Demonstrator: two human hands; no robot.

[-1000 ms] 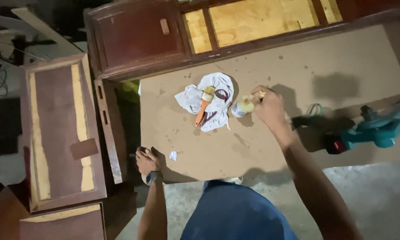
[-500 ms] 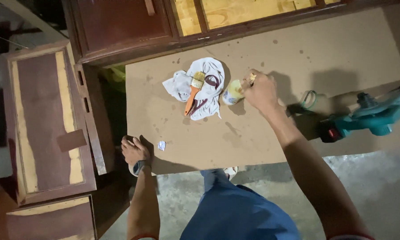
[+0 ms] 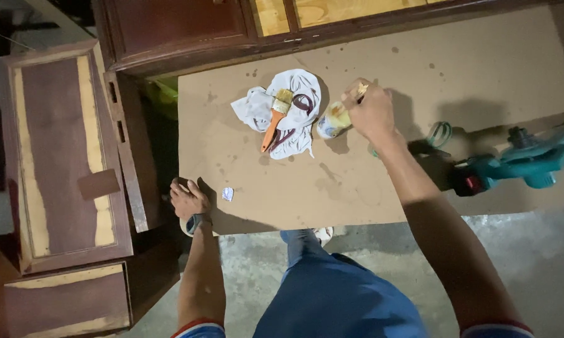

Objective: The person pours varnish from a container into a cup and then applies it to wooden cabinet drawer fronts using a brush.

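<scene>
My right hand (image 3: 371, 112) is closed around a thin stick-like tool with a pale tip, held just above a small tilted can (image 3: 332, 120) on the brown board (image 3: 482, 81). To the can's left, a paintbrush (image 3: 274, 120) with an orange handle lies on a stained white rag (image 3: 294, 103). My left hand (image 3: 187, 198) rests on the board's near left corner with fingers bent, holding nothing; a dark watch sits on its wrist. A tiny white scrap (image 3: 227, 194) lies just right of that hand.
A teal power tool (image 3: 520, 164) and a coiled green cord (image 3: 440, 133) lie right of my arm. A dark red cabinet (image 3: 188, 28) stands behind the board. Wooden door panels (image 3: 60, 156) and a drawer front (image 3: 69, 300) lie at left on the floor.
The view has shifted slightly. My right hand has stayed at the can with the stick. My left hand has kept its place on the board's corner.
</scene>
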